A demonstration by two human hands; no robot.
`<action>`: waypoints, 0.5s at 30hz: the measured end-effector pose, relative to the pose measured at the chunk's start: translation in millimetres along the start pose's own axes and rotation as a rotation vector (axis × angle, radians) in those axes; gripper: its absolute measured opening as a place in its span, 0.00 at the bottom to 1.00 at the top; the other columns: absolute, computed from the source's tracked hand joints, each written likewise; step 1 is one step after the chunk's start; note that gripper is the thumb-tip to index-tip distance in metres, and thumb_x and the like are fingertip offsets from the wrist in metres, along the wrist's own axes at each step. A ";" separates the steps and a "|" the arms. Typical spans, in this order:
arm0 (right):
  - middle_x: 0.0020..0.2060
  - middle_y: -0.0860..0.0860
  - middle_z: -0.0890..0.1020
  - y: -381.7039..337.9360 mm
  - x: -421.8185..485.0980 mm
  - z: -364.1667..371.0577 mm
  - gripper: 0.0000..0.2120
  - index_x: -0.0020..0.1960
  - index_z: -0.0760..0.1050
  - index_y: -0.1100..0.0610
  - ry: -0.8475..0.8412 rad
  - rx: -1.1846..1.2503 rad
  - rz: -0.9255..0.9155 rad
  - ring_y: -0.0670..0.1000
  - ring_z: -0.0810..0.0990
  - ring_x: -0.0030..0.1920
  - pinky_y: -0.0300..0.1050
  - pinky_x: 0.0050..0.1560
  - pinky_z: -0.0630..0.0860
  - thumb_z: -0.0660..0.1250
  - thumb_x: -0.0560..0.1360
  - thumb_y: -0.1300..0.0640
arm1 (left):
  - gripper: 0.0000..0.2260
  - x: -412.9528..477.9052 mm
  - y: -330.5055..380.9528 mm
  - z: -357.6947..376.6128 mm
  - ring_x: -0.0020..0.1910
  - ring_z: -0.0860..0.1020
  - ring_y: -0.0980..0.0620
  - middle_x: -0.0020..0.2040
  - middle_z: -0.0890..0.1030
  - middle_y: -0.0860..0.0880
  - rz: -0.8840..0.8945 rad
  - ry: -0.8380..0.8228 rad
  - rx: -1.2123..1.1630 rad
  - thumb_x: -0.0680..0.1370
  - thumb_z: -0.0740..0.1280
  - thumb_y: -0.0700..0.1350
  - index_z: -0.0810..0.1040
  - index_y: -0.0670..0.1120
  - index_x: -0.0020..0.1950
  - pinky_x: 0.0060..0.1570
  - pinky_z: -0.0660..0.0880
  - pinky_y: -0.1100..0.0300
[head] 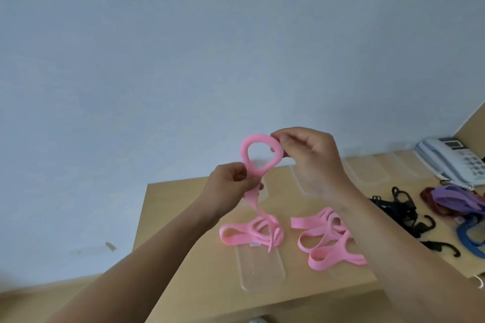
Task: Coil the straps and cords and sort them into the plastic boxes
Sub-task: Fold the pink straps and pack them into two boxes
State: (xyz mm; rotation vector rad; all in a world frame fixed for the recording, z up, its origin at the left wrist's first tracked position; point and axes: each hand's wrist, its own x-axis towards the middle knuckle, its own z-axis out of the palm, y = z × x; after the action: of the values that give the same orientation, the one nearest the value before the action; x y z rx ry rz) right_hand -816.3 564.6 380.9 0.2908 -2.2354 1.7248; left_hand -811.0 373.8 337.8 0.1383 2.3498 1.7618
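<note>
A person's left hand [231, 182] pinches a flat pink strap [252, 162] just below a loop raised above a pale wooden desk [168, 217], the fingers closed tight on the band where the loop crosses itself. From that grip the rest of the strap trails down to a loose heap lying on the desk, across the far end of a clear plastic box [261, 270]. To the right, the right hand [309, 157] has thumb and fingertips closed on the top of the same loop, shaping the first turn of a coil.

A second pink strap [330, 238] lies uncoiled beside the first heap, partly hidden by the right forearm. More clear plastic boxes [367, 170] stand in a row along the back of the desk. Farther right lie black cords with hooks [409, 215], then a tangle of purple and dark red straps [451, 199], a blue strap [469, 238] at the frame's edge, and a white telephone [451, 160] at the back corner.

The strap looks soft, light and limp, apparently elastic, so it will likely sag and spring open unless each turn is pinched at the crossing. The best hold appears to be flat across its width, thumb over the overlapping layers, while the other hand feeds the slack up from the desk. No strap seems to be coiled or boxed yet.
</note>
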 end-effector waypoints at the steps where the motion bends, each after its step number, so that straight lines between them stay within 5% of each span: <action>1: 0.43 0.44 0.87 -12.3 -2.0 -3.1 0.09 0.46 0.85 0.51 0.022 -0.018 -0.050 0.47 0.85 0.48 0.46 0.53 0.80 0.66 0.77 0.58 | 0.04 -2.3 13.2 -2.0 0.49 0.87 0.48 0.44 0.89 0.48 0.027 0.006 -0.020 0.81 0.70 0.40 0.84 0.41 0.53 0.57 0.82 0.46; 6: 0.42 0.43 0.86 -66.3 -15.8 -13.0 0.07 0.46 0.85 0.52 0.081 -0.144 -0.285 0.47 0.84 0.49 0.40 0.53 0.78 0.71 0.75 0.63 | 0.05 -20.6 68.5 -7.0 0.50 0.87 0.45 0.44 0.88 0.48 0.160 0.020 -0.085 0.81 0.71 0.43 0.83 0.42 0.53 0.58 0.81 0.38; 11: 0.41 0.48 0.84 -96.7 -22.0 -19.7 0.08 0.46 0.84 0.59 0.156 -0.427 -0.594 0.50 0.82 0.48 0.46 0.51 0.77 0.74 0.71 0.69 | 0.13 -41.3 104.3 -16.3 0.53 0.85 0.42 0.49 0.88 0.43 0.246 -0.079 -0.181 0.74 0.76 0.46 0.85 0.43 0.56 0.59 0.82 0.45; 15: 0.42 0.49 0.84 -98.3 -24.1 -19.3 0.09 0.46 0.84 0.59 0.173 -0.527 -0.709 0.52 0.80 0.49 0.44 0.51 0.76 0.74 0.69 0.71 | 0.11 -49.6 112.3 -21.5 0.53 0.86 0.43 0.50 0.88 0.44 0.280 -0.072 -0.208 0.79 0.73 0.49 0.85 0.42 0.56 0.58 0.82 0.46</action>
State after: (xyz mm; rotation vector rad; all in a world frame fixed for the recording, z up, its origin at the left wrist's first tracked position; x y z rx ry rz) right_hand -758.3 557.3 465.6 0.6712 -2.0105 0.7459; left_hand -772.3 376.0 456.3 0.5110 2.1659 2.0757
